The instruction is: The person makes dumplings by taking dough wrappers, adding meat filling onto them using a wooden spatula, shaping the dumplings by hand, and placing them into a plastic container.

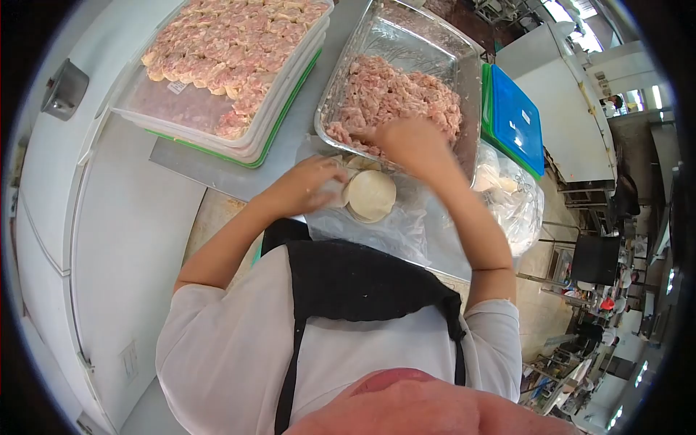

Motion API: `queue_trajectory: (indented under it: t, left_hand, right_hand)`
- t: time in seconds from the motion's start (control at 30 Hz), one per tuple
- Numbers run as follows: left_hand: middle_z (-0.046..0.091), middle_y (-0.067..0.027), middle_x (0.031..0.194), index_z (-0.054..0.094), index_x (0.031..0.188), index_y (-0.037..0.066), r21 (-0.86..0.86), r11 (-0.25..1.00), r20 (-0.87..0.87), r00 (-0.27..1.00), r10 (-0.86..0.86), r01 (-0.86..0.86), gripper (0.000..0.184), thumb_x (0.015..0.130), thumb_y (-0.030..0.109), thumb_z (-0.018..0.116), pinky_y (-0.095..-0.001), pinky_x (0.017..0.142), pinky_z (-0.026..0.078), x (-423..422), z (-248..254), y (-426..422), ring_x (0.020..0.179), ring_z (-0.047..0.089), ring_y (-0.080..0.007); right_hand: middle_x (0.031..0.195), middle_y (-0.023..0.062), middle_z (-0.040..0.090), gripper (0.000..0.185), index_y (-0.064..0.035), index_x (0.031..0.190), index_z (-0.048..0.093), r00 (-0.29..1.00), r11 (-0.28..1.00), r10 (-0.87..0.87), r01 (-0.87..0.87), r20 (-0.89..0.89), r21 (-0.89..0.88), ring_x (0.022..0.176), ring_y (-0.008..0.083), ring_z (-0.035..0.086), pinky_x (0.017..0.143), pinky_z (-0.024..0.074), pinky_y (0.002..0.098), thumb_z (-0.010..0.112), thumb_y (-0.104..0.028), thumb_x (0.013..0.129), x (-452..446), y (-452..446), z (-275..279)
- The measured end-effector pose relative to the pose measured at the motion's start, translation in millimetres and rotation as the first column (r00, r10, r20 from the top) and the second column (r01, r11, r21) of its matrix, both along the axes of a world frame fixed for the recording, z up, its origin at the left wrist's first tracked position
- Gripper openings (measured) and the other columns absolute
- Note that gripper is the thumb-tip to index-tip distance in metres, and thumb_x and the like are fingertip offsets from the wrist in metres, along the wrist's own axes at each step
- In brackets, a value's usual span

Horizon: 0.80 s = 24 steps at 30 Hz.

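Note:
My right hand reaches over the near rim of a metal tray of minced meat, its fingertips at the meat and partly hidden. My left hand is just left of a stack of round dough wrappers, blurred, with its fingers curled; whether it holds a wrapper cannot be made out. The wrappers lie on clear plastic at the table's near edge. At the upper left, a plastic container holds rows of meat-filled dumplings.
Green and blue lids sit right of the tray, above a clear bag of pale pieces. A metal pot is at the far left. White cabinets stand at the left. Racks and people are in the right background.

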<state>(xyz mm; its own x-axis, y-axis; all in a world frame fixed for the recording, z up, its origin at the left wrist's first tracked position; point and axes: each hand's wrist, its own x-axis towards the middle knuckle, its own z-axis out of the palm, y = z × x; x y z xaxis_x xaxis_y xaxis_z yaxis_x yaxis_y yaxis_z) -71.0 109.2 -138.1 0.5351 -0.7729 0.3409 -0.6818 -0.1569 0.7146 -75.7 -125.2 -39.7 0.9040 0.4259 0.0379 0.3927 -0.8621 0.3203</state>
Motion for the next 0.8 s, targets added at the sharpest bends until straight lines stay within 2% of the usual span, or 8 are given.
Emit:
queue_trajectory:
  t: [0.07,0.17,0.23,0.27,0.33,0.43,0.53,0.8]
  left_hand:
    - [0.058,-0.0098,0.105,0.062,0.096,0.007,0.01,0.998,0.09,0.994,0.054,-0.055,0.021,0.078,0.017,0.069,-0.0414,0.092,0.042,-12,6,-5,0.103,0.053,-0.0315]
    - [0.059,-0.0095,0.105,0.063,0.096,0.007,0.094,0.99,0.159,0.984,0.084,-0.1,0.021,0.08,0.019,0.067,-0.0414,0.092,0.041,-14,1,-4,0.104,0.052,-0.0313]
    - [0.059,-0.01,0.104,0.063,0.096,0.006,0.168,0.982,0.152,0.986,0.066,-0.091,0.021,0.081,0.02,0.067,-0.0412,0.09,0.042,-4,1,1,0.103,0.053,-0.0314]
    - [0.059,-0.0106,0.101,0.063,0.095,0.005,0.12,0.992,0.057,0.998,0.032,-0.039,0.021,0.081,0.02,0.065,-0.0412,0.088,0.042,1,3,5,0.101,0.053,-0.0317]
    - [0.06,-0.0112,0.098,0.063,0.094,0.004,0.071,0.997,-0.04,0.999,-0.012,0.015,0.021,0.081,0.02,0.064,-0.0412,0.086,0.043,10,15,4,0.098,0.054,-0.032]
    - [0.06,-0.0136,0.089,0.063,0.089,0.002,0.031,0.998,0.153,0.987,0.048,-0.053,0.017,0.082,0.018,0.061,-0.0416,0.082,0.044,20,29,0,0.093,0.054,-0.0331]
    - [0.06,-0.0159,0.082,0.063,0.088,0.002,0.109,0.988,0.136,0.987,0.09,-0.105,0.015,0.081,0.015,0.059,-0.0436,0.079,0.045,26,27,-3,0.088,0.055,-0.0344]
    - [0.062,-0.019,0.084,0.065,0.096,0.002,-0.002,0.985,0.043,0.984,0.172,-0.172,0.021,0.083,0.017,0.058,-0.044,0.078,0.045,43,24,0,0.085,0.056,-0.037]
  right_hand:
    - [0.071,0.0111,0.066,0.024,-0.0097,0.08,0.066,0.999,1.0,-0.005,0.005,-0.052,0.007,0.07,0.0279,0.067,0.056,0.052,0.0407,0.055,-0.028,0.091,-12,7,-4]
    - [0.073,0.0122,0.066,0.028,-0.0062,0.083,0.066,0.981,0.912,-0.104,0.159,-0.161,0.378,0.075,0.0318,0.066,0.062,0.0516,0.043,0.055,-0.031,0.091,-24,-11,-6]
    - [0.075,0.0142,0.066,0.03,-0.0052,0.085,0.067,0.936,0.61,0.007,0.275,-0.352,0.743,0.076,0.0349,0.065,0.067,0.0505,0.0452,0.054,-0.032,0.092,-16,-34,-14]
    - [0.075,0.0142,0.066,0.03,-0.0052,0.085,0.067,0.937,0.608,0.007,0.274,-0.35,0.745,0.076,0.0349,0.065,0.067,0.0505,0.0452,0.054,-0.032,0.092,-15,-40,-11]
    - [0.074,0.0131,0.066,0.034,-0.0062,0.077,0.066,0.983,0.871,-0.15,0.181,-0.104,0.457,0.074,0.0335,0.066,0.065,0.0513,0.0445,0.052,-0.033,0.092,-15,-41,11]
    - [0.073,0.0148,0.065,0.034,-0.0061,0.077,0.066,0.998,0.956,-0.052,0.042,0.026,0.29,0.073,0.0352,0.065,0.064,0.0509,0.0452,0.052,-0.034,0.091,-1,-39,1]
    - [0.075,0.0172,0.065,0.034,-0.005,0.079,0.064,0.977,0.974,-0.086,0.124,-0.197,0.19,0.073,0.0364,0.063,0.067,0.0491,0.0477,0.052,-0.033,0.093,-5,-22,-12]
    - [0.074,0.0189,0.064,0.033,-0.0049,0.082,0.066,0.956,0.862,-0.046,0.185,-0.29,0.471,0.074,0.0376,0.063,0.068,0.0486,0.0476,0.05,-0.032,0.094,-1,-37,-12]
